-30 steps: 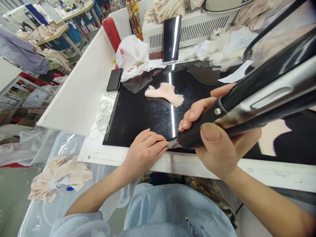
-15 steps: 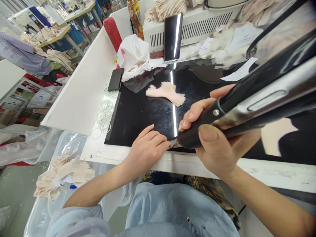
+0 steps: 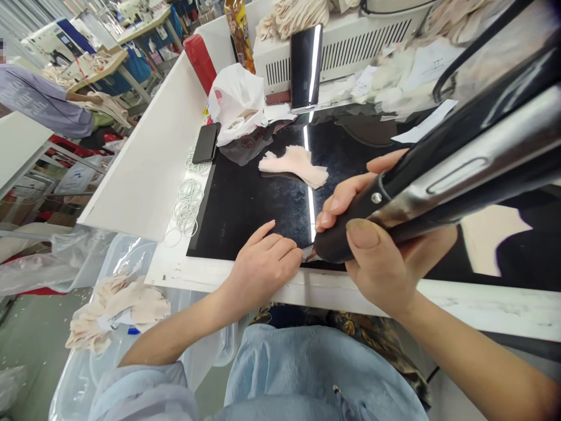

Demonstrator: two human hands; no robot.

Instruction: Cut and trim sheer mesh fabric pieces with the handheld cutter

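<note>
My right hand (image 3: 380,257) is wrapped round the black end of a long black and silver tool (image 3: 442,175) that slants up to the right. Its tip meets the near edge of a glossy black mat (image 3: 249,199). My left hand (image 3: 263,266) lies on that edge with fingers curled, pinching a small pale piece (image 3: 308,253) right at the tool's tip. What the piece is cannot be made out. A flat pink fabric piece (image 3: 295,164) lies further back on the mat.
White rubber rings (image 3: 186,202) and a black phone (image 3: 205,143) lie left of the mat. A white plastic bag (image 3: 236,99), a red cylinder (image 3: 199,58) and a white ventilated machine (image 3: 350,47) stand behind. A clear bin (image 3: 118,304) of pink pieces sits lower left. Another person (image 3: 39,102) works far left.
My left hand's forefinger has lifted and stretched out a little over the mat. The tool and my right hand have shifted slightly left. The view has drifted a bit.
</note>
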